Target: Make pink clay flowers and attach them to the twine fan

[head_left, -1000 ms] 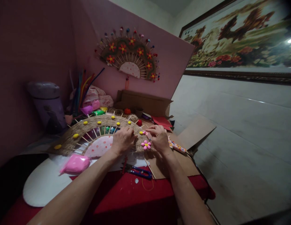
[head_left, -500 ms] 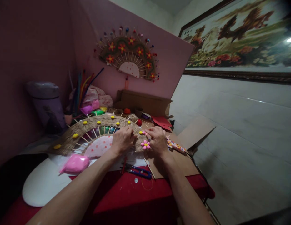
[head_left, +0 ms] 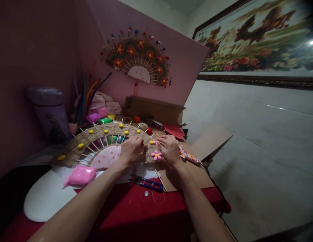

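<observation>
A half-round fan wound with brown twine over thin sticks lies in front of me, yellow clay dots along its band. Near its right end is a clay flower with pink petals and a yellow middle. Just above it, a pink clay petal sits against a yellow dot. My right hand is beside that petal, fingers loosely stretched and apart at their tips. Over the fan's right part rests my left hand, its fingers curled together; whatever they hold is hidden.
Blue thread snips lie on the red cloth below my hands. A bag of pink clay is at left. A patterned glue gun rests on cardboard at right. A finished fan leans behind, beside a purple cup.
My right fingers have loosened from a pinch near the pink petal and stretched out a little. My left hand and the fan stay where they were.
</observation>
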Tool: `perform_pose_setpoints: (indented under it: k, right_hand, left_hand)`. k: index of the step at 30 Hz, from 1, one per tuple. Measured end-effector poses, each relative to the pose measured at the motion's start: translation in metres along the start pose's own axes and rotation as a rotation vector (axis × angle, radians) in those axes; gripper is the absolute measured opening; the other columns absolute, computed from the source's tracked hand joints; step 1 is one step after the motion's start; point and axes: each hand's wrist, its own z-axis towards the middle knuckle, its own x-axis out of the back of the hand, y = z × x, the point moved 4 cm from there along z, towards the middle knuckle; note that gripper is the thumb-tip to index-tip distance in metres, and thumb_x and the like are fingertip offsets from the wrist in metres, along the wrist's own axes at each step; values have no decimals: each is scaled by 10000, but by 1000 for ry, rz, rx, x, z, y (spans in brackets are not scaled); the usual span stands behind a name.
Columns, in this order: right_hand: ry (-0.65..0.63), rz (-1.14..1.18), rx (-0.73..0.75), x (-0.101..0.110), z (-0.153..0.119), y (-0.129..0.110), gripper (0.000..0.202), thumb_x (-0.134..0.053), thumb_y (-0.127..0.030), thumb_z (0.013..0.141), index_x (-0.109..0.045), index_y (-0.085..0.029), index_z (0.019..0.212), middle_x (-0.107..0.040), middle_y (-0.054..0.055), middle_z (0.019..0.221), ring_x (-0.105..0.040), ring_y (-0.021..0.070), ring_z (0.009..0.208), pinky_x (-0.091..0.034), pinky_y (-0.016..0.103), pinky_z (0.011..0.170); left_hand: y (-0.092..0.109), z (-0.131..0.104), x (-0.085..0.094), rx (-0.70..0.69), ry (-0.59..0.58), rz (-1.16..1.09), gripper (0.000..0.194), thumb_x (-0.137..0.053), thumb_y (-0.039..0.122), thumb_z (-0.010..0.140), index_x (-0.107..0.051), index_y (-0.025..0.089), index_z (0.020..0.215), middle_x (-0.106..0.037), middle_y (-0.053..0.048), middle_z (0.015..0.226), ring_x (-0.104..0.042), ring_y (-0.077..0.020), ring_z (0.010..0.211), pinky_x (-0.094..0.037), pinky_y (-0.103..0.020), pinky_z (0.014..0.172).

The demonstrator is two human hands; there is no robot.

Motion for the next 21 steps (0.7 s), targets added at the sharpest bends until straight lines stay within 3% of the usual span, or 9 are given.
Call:
perform_pose_setpoints:
  k: [3, 14, 21]
  right_hand:
    - [3, 25, -6, -4, 7, 5, 122, -620, -287, 824, -736, -272, 860, -662, 36, 1018, -497, 214, 1008, -337, 353, 832]
    - [14, 79, 3, -11, 16, 3, 78, -705, -353, 762, -738, -283, 749, -688, 12, 927, -516, 200, 959, -338, 343, 827]
    - [10, -28, 84, 1, 8, -4, 176, -636, -232, 804, -721, -297, 944, -674, 20, 1029, -485, 213, 1013, -314, 359, 835]
  left_hand:
    - [0, 0, 0, 5, -3, -4, 152, -533, 332, 834, -600, 196, 832, -643, -60, 897, -574, -206, 871, -407, -304, 697]
    - [0, 0, -1, 18, -17, 13, 166, -531, 344, 837, -608, 197, 839, -644, -60, 896, -577, -204, 870, -413, -300, 694]
    - [-1, -1, -2, 7, 0, 4, 153, -532, 328, 836, -599, 191, 822, -645, -58, 890, -574, -198, 853, -412, -299, 695]
